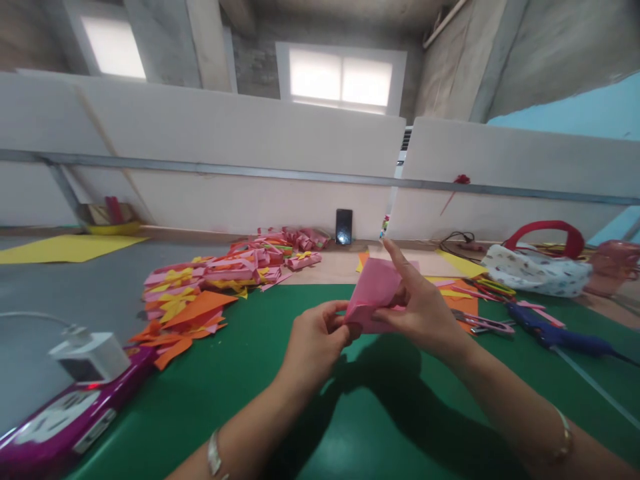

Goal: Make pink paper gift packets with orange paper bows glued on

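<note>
A folded piece of pink paper (376, 285) is held up between both hands, above the green mat (240, 393). My left hand (320, 333) pinches its lower left corner between thumb and fingers. On the other side, my right hand (423, 307) grips the lower right part with the thumb in front, while the index finger points upward along the paper's right edge. The paper's back side and some right fingertips are hidden. Below the hands, their shadow falls on the mat.
At left lies a pile of pink, yellow and orange paper pieces (210, 277), near a purple power strip (75, 413) with a white plug (90, 357). Right of my hands are a pink craft knife (487, 324), a blue glue gun (560, 333) and a white basket (537, 267). A phone (344, 227) leans at the back.
</note>
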The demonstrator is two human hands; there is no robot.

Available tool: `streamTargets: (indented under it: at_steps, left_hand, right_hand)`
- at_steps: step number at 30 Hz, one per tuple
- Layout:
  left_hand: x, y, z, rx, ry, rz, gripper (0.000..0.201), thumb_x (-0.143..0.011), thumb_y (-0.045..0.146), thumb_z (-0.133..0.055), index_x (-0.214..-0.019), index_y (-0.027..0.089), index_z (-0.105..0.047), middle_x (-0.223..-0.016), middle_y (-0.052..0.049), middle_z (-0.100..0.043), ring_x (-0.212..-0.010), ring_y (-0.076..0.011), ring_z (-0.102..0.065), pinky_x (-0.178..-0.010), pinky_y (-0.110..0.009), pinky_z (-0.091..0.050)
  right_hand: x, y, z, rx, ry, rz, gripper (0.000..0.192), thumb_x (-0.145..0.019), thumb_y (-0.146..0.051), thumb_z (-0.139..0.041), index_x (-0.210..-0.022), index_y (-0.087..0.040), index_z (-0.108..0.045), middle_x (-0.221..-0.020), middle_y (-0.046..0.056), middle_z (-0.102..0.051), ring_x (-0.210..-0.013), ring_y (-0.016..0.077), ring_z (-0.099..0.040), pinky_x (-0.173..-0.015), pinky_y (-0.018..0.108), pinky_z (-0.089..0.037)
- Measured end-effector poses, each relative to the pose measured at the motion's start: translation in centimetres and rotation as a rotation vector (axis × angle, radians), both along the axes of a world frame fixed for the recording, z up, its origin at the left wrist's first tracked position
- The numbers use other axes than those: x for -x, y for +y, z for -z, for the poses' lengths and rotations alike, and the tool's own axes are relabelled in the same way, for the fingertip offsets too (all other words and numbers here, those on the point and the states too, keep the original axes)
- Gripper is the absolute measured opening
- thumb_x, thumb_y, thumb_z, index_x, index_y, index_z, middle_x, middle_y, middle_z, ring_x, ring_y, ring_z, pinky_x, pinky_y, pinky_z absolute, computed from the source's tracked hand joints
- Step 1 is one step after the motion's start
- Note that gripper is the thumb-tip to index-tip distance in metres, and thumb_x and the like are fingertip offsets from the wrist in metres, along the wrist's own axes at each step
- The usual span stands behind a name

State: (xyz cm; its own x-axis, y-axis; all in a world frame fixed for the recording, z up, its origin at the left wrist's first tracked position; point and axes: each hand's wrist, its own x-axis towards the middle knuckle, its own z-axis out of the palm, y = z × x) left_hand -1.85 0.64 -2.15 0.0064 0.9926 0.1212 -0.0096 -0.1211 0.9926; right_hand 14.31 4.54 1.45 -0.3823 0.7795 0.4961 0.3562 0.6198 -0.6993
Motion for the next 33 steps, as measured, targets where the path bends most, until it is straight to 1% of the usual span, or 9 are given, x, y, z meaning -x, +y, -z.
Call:
streamTargets:
  at_steps: [4,8,11,13,15,18,21,26,33]
  left_hand:
    - [0.1,0.0,0.3,-0.038,0.067,-0.007,0.027,-0.067,0.014,-0.058,-0.092,0.018,-0.068,-0.067,0.000,-0.068,-0.058,-0.0118,-0.057,-0.057,-0.022,-0.044]
    - [-0.1,-0.2,0.3,-0.040,0.106,0.023,0.017,-0.067,0.013,-0.058,-0.076,0.018,-0.072,-0.064,0.001,-0.067,-0.060,-0.0123,-0.058,-0.058,-0.022,-0.044]
    - [-0.3,-0.2,0.4,-0.032,0.052,0.133,0.018,-0.066,0.014,-0.060,-0.079,0.018,-0.072,-0.070,0.000,-0.070,-0.065,-0.0133,-0.060,-0.063,-0.024,-0.046]
    - [-0.2,0.1,0.5,0.008,-0.007,0.126,0.016,-0.064,0.015,-0.064,-0.078,0.016,-0.071,-0.070,-0.002,-0.070,-0.064,-0.0133,-0.061,-0.062,-0.024,-0.047]
    - [0.2,0.4,0.6,0.062,-0.094,0.013,0.013,-0.062,0.018,-0.068,-0.074,0.015,-0.070,-0.066,-0.003,-0.069,-0.060,-0.0131,-0.061,-0.061,-0.025,-0.049]
    - [0.8,0.8,0.6,0.092,-0.273,-0.136,0.021,-0.059,0.022,-0.075,-0.077,0.014,-0.069,-0.069,-0.004,-0.070,-0.066,-0.0147,-0.065,-0.067,-0.027,-0.052]
    - [1.0,0.7,0.4,0.100,-0.385,-0.143,0.029,-0.058,0.023,-0.078,-0.084,0.014,-0.069,-0.075,-0.007,-0.072,-0.073,-0.0166,-0.067,-0.072,-0.028,-0.054]
    - [0.9,0.4,0.0,0.108,-0.435,-0.158,0.030,-0.058,0.022,-0.079,-0.085,0.014,-0.068,-0.074,-0.004,-0.072,-0.074,-0.0160,-0.068,-0.073,-0.026,-0.054]
    - [0.8,0.4,-0.2,0.224,-0.437,-0.107,0.023,-0.066,0.015,-0.073,-0.088,0.013,-0.066,-0.082,-0.008,-0.072,-0.075,-0.0188,-0.069,-0.072,-0.028,-0.056]
  right_hand:
    - [0.1,0.1,0.1,0.077,0.028,-0.111,0.095,-0.069,-0.011,-0.063,-0.145,-0.027,-0.008,-0.061,-0.006,-0.052,-0.052,0.0118,-0.050,-0.048,0.023,-0.045]
    - [0.3,-0.2,0.3,0.067,-0.005,-0.051,0.095,-0.067,-0.009,-0.065,-0.144,-0.027,-0.013,-0.061,-0.007,-0.053,-0.050,0.0107,-0.050,-0.049,0.022,-0.047]
    - [0.5,-0.5,0.8,0.007,-0.084,-0.021,0.095,-0.066,-0.007,-0.066,-0.144,-0.029,-0.016,-0.062,-0.007,-0.057,-0.049,0.0117,-0.051,-0.050,0.025,-0.050]
    - [0.5,-0.6,0.8,-0.100,-0.105,-0.020,0.091,-0.068,-0.010,-0.066,-0.143,-0.032,-0.018,-0.073,-0.003,-0.062,-0.059,0.0152,-0.058,-0.060,0.030,-0.054]
    - [0.2,-0.5,0.5,-0.301,-0.032,0.021,0.084,-0.072,-0.015,-0.066,-0.142,-0.032,-0.022,-0.095,0.002,-0.064,-0.082,0.0202,-0.061,-0.077,0.038,-0.053]
    - [-0.8,0.4,-0.4,-0.521,0.174,0.195,0.060,-0.078,-0.020,-0.062,-0.133,-0.028,-0.039,-0.115,0.007,-0.056,-0.103,0.0226,-0.054,-0.091,0.041,-0.045]
    - [-1.4,1.8,-0.5,-0.354,0.231,0.249,0.033,-0.078,-0.026,-0.062,-0.110,-0.020,-0.057,-0.106,0.009,-0.059,-0.093,0.0217,-0.058,-0.080,0.039,-0.051]
    - [-0.7,2.9,0.6,0.097,0.310,-0.042,0.032,-0.068,-0.034,-0.072,-0.090,-0.017,-0.057,-0.089,0.007,-0.065,-0.085,0.0213,-0.064,-0.075,0.037,-0.053]
    - [0.2,2.2,1.4,0.134,0.314,-0.132,0.021,-0.070,-0.026,-0.070,-0.082,-0.019,-0.053,-0.075,0.001,-0.066,-0.078,0.0179,-0.065,-0.075,0.033,-0.052]
